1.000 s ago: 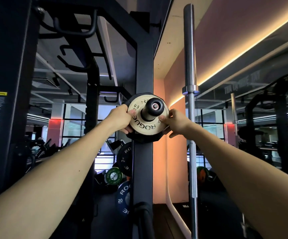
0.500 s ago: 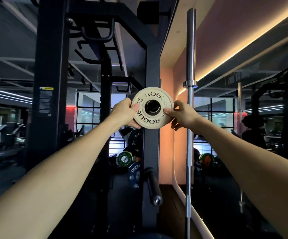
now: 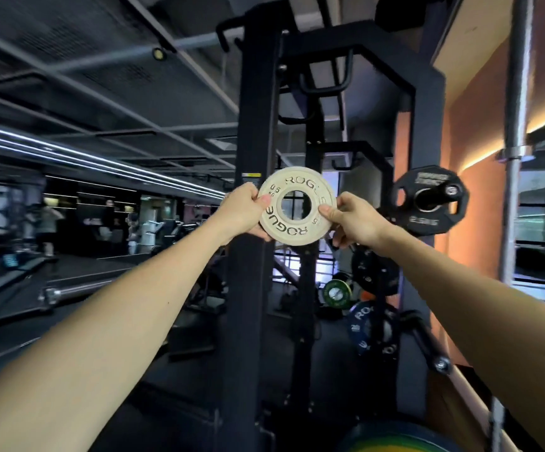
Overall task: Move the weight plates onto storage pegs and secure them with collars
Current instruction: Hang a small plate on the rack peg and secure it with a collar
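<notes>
Weight plates are the job, and the landmark for placing them is the tall black steel rack upright (image 3: 251,197) that runs from ceiling to floor through the middle of the view. To the right of that upright, a black many-sided rubber plate (image 3: 430,200) already sits on a short black storage peg with a silver end cap (image 3: 440,192); no collar can be seen on it. Farther right stands a bare silver barbell (image 3: 516,151), stored upright. Low and right of the upright, a dark blue plate (image 3: 367,324) and a small green plate (image 3: 337,293) sit among other stored discs, too dim to describe further.

Just in front of the upright, at about head height, is the small cream-coloured metal change plate with dark lettering (image 3: 296,206), held in the air with its centre hole free of any peg. The left hand (image 3: 241,212) pinches its left edge, thumb on the face and fingers curled behind; the right hand (image 3: 352,220) pinches the right edge the same way.

Judging by this, the step in hand is carrying the small plate to a peg. The next move calls for lining the centre hole up with a free peg end, square to it, sliding the plate on, then fetching a collar; none is visible here.
</notes>
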A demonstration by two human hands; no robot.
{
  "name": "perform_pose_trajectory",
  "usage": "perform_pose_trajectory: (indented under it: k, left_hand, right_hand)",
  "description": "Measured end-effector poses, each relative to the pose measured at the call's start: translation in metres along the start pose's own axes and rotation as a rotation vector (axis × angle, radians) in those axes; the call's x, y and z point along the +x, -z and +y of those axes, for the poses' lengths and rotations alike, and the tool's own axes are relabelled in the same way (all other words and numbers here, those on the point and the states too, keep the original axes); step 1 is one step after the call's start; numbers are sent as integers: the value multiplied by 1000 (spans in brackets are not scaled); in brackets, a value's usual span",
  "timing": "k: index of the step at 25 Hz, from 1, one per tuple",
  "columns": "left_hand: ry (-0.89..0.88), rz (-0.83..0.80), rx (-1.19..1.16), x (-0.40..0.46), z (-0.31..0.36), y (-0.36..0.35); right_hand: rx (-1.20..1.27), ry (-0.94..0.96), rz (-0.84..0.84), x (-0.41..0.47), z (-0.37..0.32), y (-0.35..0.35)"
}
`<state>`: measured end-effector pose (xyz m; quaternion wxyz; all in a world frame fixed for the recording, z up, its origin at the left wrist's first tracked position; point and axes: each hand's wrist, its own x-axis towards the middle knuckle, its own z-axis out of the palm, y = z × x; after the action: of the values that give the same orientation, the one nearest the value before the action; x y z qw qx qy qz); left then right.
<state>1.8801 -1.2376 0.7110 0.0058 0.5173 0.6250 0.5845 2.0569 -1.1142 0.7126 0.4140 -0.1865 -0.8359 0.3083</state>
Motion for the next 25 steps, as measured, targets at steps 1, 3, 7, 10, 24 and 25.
perform_pose_trajectory:
  k: [1, 3, 7, 10, 24, 25]
  left_hand:
    - [6, 13, 17, -3, -7, 23]
    - [19, 28, 60, -9, -22, 69]
    - [34, 37, 191, -12, -59, 169]
    - [27, 29, 235, -10, -83, 228]
    - [-20, -23, 157, 75, -202, 289]
    - [-20, -30, 142, 84, -210, 289]
  right_hand:
    - [27, 9, -14, 4, -10, -21]
    - [56, 26, -57, 11, -29, -64]
    - [73, 69, -115, 28, -74, -157]
    - [100, 80, -120, 43, -97, -211]
    - [-18, 1, -96, 144, -72, -318]
    - [-16, -3, -100, 153, -68, -322]
